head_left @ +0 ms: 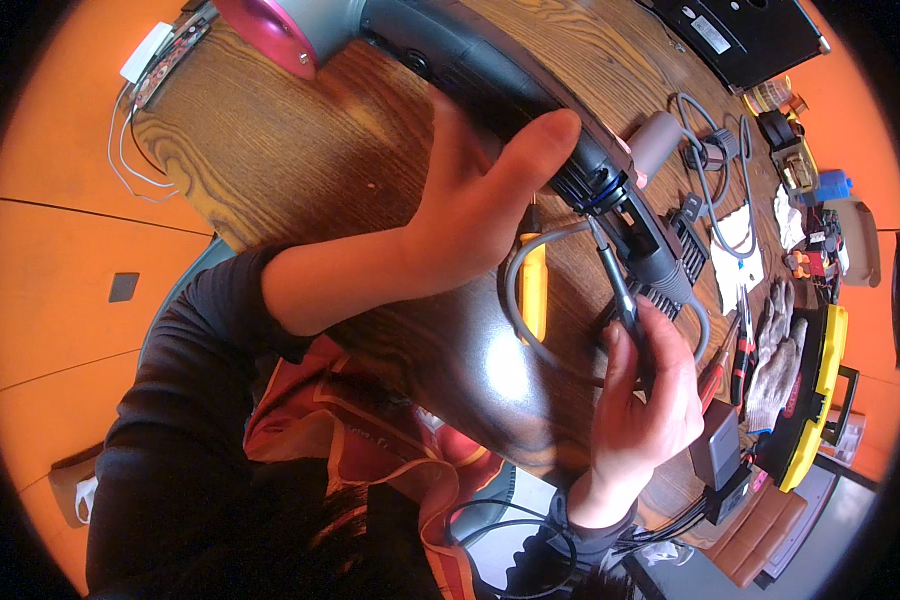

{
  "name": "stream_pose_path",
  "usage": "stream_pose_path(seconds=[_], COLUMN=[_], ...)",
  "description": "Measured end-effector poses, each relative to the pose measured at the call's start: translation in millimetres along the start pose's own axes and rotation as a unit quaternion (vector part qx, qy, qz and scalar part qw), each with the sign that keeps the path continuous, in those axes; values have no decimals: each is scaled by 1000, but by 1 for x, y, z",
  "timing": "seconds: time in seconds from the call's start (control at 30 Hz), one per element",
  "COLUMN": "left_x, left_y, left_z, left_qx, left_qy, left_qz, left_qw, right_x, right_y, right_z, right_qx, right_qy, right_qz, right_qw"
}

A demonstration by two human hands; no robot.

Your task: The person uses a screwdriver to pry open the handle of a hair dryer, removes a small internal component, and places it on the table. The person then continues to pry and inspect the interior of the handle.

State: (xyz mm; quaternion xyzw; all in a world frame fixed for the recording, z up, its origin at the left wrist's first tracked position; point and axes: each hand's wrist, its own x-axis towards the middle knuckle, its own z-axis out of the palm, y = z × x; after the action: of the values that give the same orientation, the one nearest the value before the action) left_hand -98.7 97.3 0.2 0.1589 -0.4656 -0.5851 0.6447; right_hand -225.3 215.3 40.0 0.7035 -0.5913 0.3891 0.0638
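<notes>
- One wooden table (270,160), brown and strongly grained, fills the middle of the view and carries the tools and parts.
- One hair dryer (460,65), held above the table, slants from upper left to centre right; its wide pink-rimmed end points to the upper left, and the lower end of its dark handle has an exposed, slotted section.
- One black case (740,40) at the far right corner of the table, with a white label on its surface.
- One black-and-yellow toolbox (820,400) at the right edge.
- Left hand (470,200): gripping the dryer's handle, thumb laid along it near the exposed section; the other fingers are mostly hidden behind the handle.
- Right hand (655,400): thumb and fingers closed in a pinch on a slim tool; the curl of the remaining fingers is only partly visible.
- One grey cord (515,290), looped on the table below the handle's end.
- Two pale work gloves (778,370), lying just beside the toolbox.
- One yellow-handled screwdriver (535,290), lying within the loop of cord.
- One slim tool (615,275), dark with a metallic shaft, its tip at the exposed section of the handle; whether it touches cannot be told.
- One pair of red-and-black pliers (740,350), lying near the gloves.
</notes>
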Motion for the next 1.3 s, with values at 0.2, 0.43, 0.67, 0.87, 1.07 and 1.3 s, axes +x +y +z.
stream_pose_path(seconds=[0.2, 0.43, 0.67, 0.87, 1.07, 1.3], left_x=[-2, -2, -3, -4, -5, -5], left_y=[-6, -4, -1, -3, -3, -10], left_z=[-1, 0, 0, 7, 5, 5], left_qx=[-37, -27, -2, -50, -68, 16], left_qy=[17, 29, 12, 45, 44, 54], left_qz=[-67, -94, -71, -74, -101, -35], left_qw=[997, 995, 997, 995, 992, 998], right_x=[2, 4, 3, 4, 2, 3], right_y=[7, 8, 5, 3, 5, 5], right_z=[-2, 0, 2, 1, 3, 2], right_qx=[-45, -23, -13, -55, -31, -20], right_qy=[10, 16, 40, 65, 27, 25], right_qz=[-51, -63, -28, -30, -26, -39], right_qw=[998, 998, 999, 996, 999, 999])
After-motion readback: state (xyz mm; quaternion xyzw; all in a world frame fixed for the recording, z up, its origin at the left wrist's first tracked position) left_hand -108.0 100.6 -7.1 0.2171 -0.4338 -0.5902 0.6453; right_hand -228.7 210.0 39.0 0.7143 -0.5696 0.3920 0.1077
